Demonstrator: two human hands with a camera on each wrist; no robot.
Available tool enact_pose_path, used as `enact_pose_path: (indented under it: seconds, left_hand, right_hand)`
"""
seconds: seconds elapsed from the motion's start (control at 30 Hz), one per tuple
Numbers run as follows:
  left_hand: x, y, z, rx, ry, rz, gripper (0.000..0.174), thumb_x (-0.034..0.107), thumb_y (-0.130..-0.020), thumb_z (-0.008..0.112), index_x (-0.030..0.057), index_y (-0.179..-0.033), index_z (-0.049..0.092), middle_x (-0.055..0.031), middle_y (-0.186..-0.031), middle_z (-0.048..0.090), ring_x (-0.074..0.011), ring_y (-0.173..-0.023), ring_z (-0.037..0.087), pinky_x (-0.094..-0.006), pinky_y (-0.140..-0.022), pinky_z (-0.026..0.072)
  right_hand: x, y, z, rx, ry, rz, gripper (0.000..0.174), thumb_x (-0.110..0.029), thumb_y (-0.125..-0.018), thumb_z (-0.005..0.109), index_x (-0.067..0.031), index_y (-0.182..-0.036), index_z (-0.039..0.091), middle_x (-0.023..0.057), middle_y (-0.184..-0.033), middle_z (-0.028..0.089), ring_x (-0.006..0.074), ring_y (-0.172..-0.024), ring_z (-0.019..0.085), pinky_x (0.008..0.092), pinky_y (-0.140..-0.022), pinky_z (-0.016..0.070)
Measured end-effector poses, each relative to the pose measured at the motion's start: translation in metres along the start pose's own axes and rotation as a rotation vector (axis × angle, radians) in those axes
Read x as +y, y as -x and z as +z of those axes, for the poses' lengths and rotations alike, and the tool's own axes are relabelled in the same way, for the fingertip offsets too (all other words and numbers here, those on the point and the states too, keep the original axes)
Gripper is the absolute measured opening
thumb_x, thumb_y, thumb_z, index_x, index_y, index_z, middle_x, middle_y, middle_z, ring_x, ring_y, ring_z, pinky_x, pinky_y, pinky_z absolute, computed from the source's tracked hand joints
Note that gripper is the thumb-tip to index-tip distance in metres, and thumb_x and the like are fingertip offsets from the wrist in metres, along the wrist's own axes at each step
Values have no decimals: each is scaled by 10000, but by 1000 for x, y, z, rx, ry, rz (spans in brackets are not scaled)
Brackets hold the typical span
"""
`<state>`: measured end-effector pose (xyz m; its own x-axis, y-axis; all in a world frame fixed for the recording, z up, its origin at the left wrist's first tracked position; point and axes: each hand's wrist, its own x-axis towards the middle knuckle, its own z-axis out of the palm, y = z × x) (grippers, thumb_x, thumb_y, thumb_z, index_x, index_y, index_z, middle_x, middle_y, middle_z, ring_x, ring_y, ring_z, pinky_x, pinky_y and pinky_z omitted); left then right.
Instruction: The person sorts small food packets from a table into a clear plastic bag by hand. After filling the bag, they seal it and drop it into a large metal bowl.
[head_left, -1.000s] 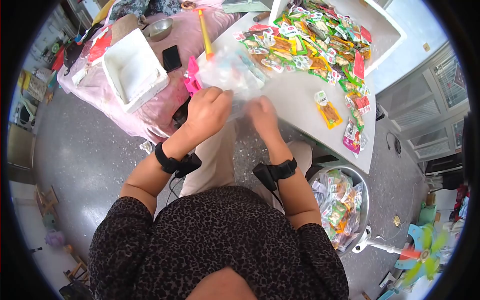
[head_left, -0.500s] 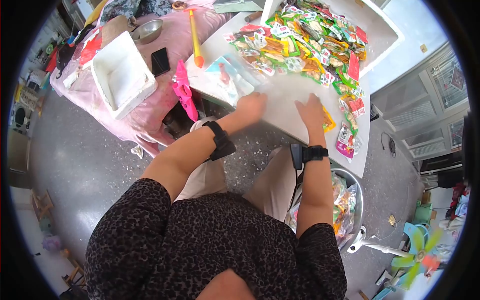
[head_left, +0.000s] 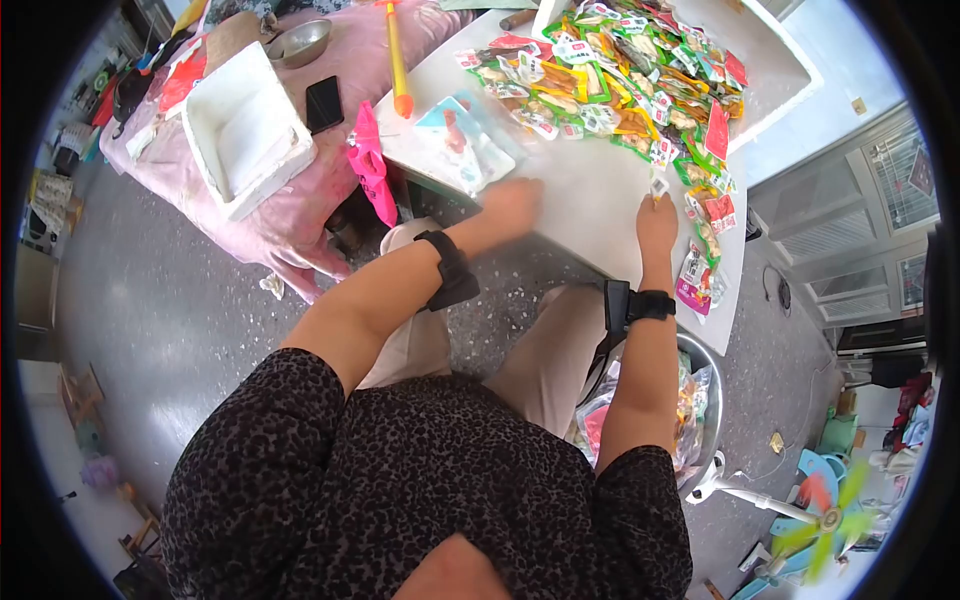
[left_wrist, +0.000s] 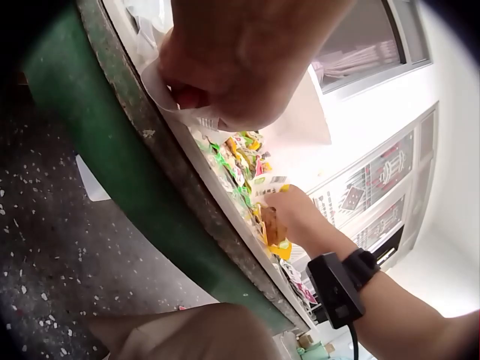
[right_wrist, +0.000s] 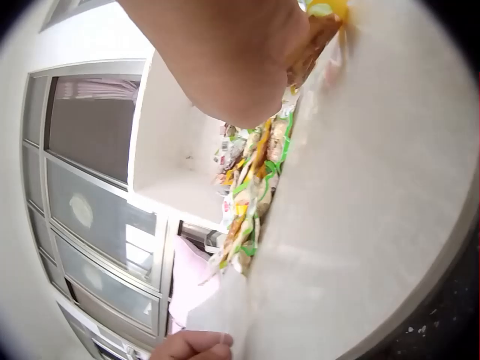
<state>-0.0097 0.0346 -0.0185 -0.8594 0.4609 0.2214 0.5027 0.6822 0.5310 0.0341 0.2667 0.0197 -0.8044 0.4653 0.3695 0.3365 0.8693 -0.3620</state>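
My left hand (head_left: 512, 208), blurred in the head view, is over the near edge of the white table (head_left: 580, 215). It pinches a clear plastic bag (right_wrist: 217, 307), whose edge shows under its curled fingers in the left wrist view. Farther right, my right hand (head_left: 657, 225) grips a yellow snack packet (left_wrist: 274, 229) by its upper part, over the tabletop. Brown food shows through the packet (right_wrist: 313, 49). Most of the packet is covered by the hand in the head view. Left of the left hand lies a stack of printed plastic bags (head_left: 465, 140).
Many snack packets (head_left: 620, 80) spread from a white foam box (head_left: 785, 90) over the table. A purple packet (head_left: 693, 280) lies near the right edge. Below stands a metal basin (head_left: 712, 410) of filled bags. Pink plastic (head_left: 370, 170) hangs at the table's left; an empty foam box (head_left: 250, 130) sits beyond.
Both hands were together at the left, by the clear plastic. They have since moved right and apart, and the right hand has taken hold of the yellow packet from the tabletop.
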Motion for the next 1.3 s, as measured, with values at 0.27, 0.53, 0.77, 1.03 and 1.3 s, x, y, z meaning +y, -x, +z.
enact_pose_path:
  seconds: [0.27,0.53,0.77,1.03,1.3]
  left_hand:
    - [23,1,3,-12,112,17,158,144,-723,419,42,-799,512,-170,-784,554,-331,-755,543,-423,-657,427]
    - [41,1,12,29,205,79,159,151,-732,410,48,-800,510,-171,-778,551,-333,-763,535,-419,-665,424]
    - [59,1,8,-15,212,-9,153,167,-749,422,51,-797,510,-158,-791,546,-320,-783,521,-405,-663,411]
    - [56,1,-3,-111,87,119,152,184,-760,422,65,-787,514,-151,-763,539,-315,-751,523,-401,-640,417]
    - [68,11,-30,-163,27,96,166,191,-759,424,84,-833,528,-152,-798,515,-311,-777,518,-393,-656,423]
  right_hand:
    - [-24,49,-54,-84,-1224,396,233,-113,-821,424,-15,-1032,442,87,-867,549,131,-743,561,244,-497,482]
    - [-42,88,-26,81,-1372,452,297,-90,-835,403,-11,-1119,363,111,-978,510,158,-724,556,241,-481,477]
    - [-44,92,0,220,-1744,428,303,-29,-822,396,-26,-1124,367,120,-1045,467,230,-895,519,394,-709,478]
    - [-33,111,1,-87,-1778,489,337,12,-805,407,-18,-1138,361,124,-1071,469,235,-907,525,399,-717,482]
    - [-31,116,25,-143,-1622,356,341,24,-786,445,-40,-1116,392,99,-1051,482,217,-916,515,360,-726,478]
